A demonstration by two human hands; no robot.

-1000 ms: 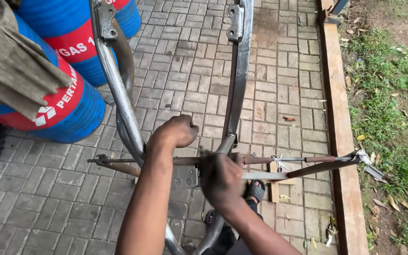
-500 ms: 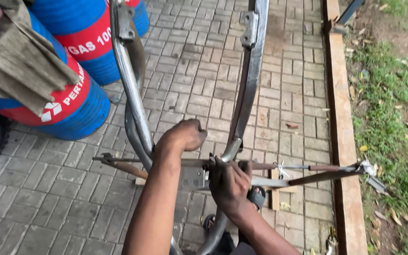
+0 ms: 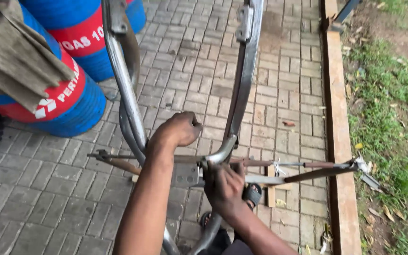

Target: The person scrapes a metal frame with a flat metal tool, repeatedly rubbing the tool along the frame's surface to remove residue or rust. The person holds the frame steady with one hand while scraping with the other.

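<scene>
Both grips shut around the grey tubular frame [image 3: 242,94], left hand [image 3: 178,130] above right hand [image 3: 223,186].

Metal frame at frame centre, drums upper left, grass strip down the right.

2 frame tubes [image 3: 123,94] run from the top of the frame down toward the bottom centre, 1 left and 1 right, meeting near a cross rod [image 3: 279,164] that spans from centre left to the right. The left hand [image 3: 178,130] sits between the tubes, just above the rod; the right hand [image 3: 224,186] lies at the junction just below it. 2 drums [image 3: 79,101] fill the upper left, with a cloth [image 3: 17,61] over the nearer one. Paving [image 3: 38,198] lies under everything. A kerb [image 3: 338,123] runs down the right, with grass [image 3: 393,108] beyond it.
</scene>
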